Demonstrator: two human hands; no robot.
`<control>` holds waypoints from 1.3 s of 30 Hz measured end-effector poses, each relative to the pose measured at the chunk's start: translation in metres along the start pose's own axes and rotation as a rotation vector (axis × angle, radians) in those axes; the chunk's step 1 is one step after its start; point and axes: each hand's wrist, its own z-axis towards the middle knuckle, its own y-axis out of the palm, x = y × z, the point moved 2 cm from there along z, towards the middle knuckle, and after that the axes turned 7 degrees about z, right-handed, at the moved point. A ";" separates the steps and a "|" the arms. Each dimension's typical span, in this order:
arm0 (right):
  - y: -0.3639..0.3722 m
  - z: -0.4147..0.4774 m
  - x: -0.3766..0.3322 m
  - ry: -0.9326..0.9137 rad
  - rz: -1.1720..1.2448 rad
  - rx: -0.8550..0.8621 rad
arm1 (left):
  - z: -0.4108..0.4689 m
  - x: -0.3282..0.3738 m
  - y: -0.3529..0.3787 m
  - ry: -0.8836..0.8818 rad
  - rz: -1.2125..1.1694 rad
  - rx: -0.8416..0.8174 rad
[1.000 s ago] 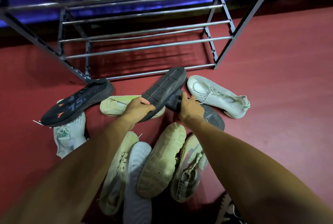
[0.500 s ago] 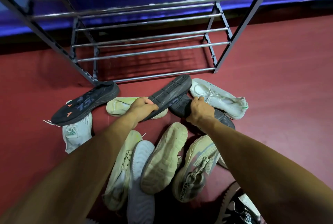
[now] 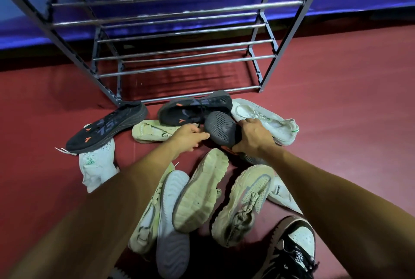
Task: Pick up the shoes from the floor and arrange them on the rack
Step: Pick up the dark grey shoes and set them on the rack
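An empty metal rack [image 3: 179, 66] stands on the red floor, with several shoes scattered in front of it. My left hand [image 3: 188, 136] holds the lower edge of a black shoe with orange marks [image 3: 195, 108], which lies on its side just in front of the rack's lowest bar. My right hand [image 3: 253, 138] grips a dark grey shoe [image 3: 221, 129] whose sole faces me. The two shoes touch between my hands. A matching black shoe [image 3: 107, 128] lies to the left.
A white shoe [image 3: 267, 119] lies right of my hands and a cream one [image 3: 152, 131] under my left wrist. Nearer me lie a white shoe [image 3: 96, 164], a cream-soled shoe [image 3: 202, 188], a beige sneaker [image 3: 244, 202] and a black-and-white sneaker [image 3: 294, 247]. A blue wall stands behind the rack.
The black shoe in my left hand has turned over: its sole faced me, now its upper does. My right hand has lifted the grey shoe toe-up. The view has tilted up the rack.
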 end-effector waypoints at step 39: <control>-0.195 -0.058 -0.129 -0.177 0.501 0.057 | -0.157 0.145 -0.125 0.432 -0.398 0.046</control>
